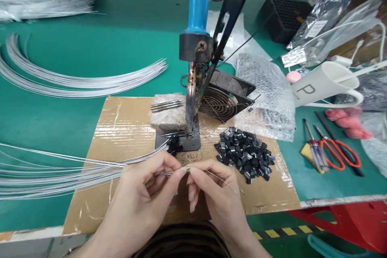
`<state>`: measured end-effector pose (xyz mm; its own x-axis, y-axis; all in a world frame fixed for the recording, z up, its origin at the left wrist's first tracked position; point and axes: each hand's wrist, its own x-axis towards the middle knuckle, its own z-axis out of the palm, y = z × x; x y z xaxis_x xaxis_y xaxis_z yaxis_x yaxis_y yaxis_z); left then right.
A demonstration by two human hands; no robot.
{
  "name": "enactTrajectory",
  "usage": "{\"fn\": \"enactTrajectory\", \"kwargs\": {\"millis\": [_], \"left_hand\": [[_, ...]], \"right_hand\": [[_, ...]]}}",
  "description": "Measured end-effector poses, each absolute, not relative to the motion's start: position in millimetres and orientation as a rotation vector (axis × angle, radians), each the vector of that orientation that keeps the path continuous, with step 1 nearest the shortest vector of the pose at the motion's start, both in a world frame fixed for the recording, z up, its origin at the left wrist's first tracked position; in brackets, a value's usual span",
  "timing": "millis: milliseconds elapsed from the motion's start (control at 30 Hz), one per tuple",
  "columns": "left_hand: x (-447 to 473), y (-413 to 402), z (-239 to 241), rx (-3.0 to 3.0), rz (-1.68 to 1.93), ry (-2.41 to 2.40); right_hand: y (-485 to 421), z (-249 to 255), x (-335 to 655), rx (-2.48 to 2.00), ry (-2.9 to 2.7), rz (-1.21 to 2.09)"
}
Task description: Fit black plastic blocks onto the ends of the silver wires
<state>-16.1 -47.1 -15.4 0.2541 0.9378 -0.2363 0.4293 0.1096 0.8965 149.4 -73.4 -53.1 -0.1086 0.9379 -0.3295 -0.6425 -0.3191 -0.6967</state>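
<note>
Clock read from the meeting fingertips, 12 straight away from the body.

Left hand [143,197]: comes in from 7 o'clock, back of the hand up, thumb and index finger pinched, other fingers curled under. Right hand [220,197]: comes in from 5 o'clock, thumb against index finger, other fingers bent and hanging loose toward the lap. The 2 hands nearly touch at the fingertips, low over the cardboard [102,185].

Grip, each hand: closed on a thin wire [223,180]. It lies between the fingertips at the clock's centre; a strand runs out across the right hand toward 4 o'clock. Detail at the pinch too small to read.

Loose wires [60,179] sweep in from 9 o'clock, some passing behind the left hand; others reach a black clump [173,145] at 11, just beyond the fingertips. A curved bundle [90,82] lies on the green surface [121,40] at 10.

Iron [198,14] at 12, hung upright on its stand, tip pointing down, near the hands but apart. Fan [223,98] at 1, tilted. Black parts [244,155] heaped on the cardboard between 2 and 3. Mug [320,84] tipped over at 2; scissors [332,151] at 3, well apart.
</note>
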Motion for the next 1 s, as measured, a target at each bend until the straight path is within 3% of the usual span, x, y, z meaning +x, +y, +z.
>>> {"fn": "enactTrajectory", "kwargs": {"millis": [1000], "left_hand": [[-4,-54,-13,1.490,0.786,1.456]], "right_hand": [[-66,-44,143,-0.881,-0.252,1.766]]}}
